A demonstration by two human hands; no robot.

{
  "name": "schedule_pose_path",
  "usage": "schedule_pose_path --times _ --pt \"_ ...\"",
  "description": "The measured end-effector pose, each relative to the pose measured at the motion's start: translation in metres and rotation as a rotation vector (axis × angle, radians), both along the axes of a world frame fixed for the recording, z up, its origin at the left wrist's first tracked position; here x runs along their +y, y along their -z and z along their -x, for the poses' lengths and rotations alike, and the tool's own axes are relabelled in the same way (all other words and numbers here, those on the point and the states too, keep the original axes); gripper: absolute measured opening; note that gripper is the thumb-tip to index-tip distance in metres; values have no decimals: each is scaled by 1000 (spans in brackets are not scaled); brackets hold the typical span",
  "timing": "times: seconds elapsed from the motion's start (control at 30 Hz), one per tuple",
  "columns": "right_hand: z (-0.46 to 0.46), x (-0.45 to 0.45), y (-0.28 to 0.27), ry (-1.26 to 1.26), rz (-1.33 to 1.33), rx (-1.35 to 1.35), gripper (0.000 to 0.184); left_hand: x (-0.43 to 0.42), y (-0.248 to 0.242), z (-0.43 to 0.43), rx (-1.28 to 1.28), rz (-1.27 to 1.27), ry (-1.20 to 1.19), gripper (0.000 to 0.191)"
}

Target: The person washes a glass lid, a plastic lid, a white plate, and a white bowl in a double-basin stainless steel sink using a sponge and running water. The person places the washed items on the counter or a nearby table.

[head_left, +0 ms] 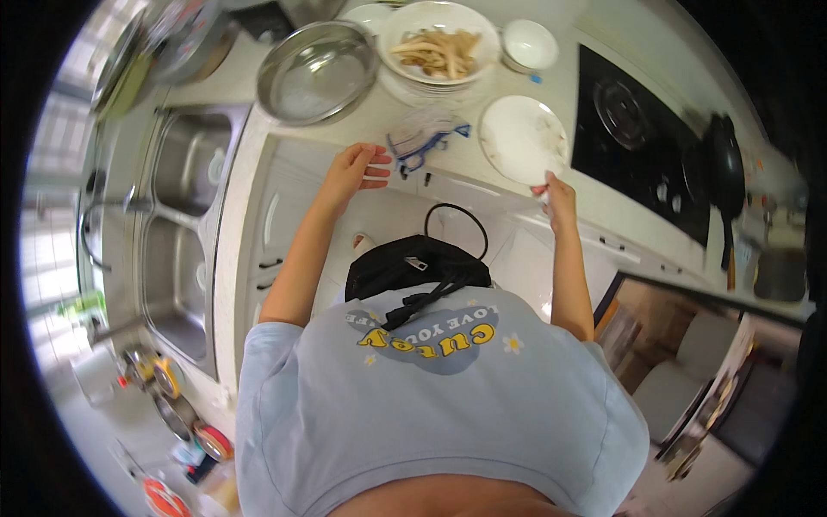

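My left hand (363,167) is held out at the counter's front edge with its fingers loosely apart and nothing in them. Just beyond those fingertips lies a crumpled white cloth (423,132) with blue edging. At the near rim of a round white plate (523,139) is my right hand (557,199), its fingers curled around a small white item (546,196), perhaps a piece of tissue. Whether the thumb touches the plate cannot be made out. Faint brownish marks show around the plate. Further back, a white bowl (391,64) holds pale brown strips of food (439,53), possibly mushrooms.
A large steel basin (316,77) stands left of the bowl, and a small white bowl (530,45) stands right. A double steel sink (177,271) is at left. On the right are a black cooktop (636,139), a dark pan (723,168) and an appliance with a glass-like top (672,349).
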State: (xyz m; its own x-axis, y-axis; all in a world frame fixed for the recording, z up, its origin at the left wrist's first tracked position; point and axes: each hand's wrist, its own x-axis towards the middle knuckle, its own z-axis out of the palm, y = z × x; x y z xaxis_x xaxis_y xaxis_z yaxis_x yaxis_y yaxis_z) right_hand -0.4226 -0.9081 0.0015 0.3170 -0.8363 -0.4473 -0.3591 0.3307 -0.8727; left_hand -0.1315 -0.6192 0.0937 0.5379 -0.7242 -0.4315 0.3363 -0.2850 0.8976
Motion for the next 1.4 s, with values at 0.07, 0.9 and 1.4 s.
schedule_pose_path --times 0.07,0.9,1.4 --pt "3 1 -9 -90 -1 58 40 42 3 3 6 11 -92 38" --pt "-434 532 -138 -1721 -235 -313 33 667 149 -31 -851 -1246 -902 17" --pt "-578 543 -93 -1576 -300 -207 44 718 235 -94 -491 -1139 -279 21"
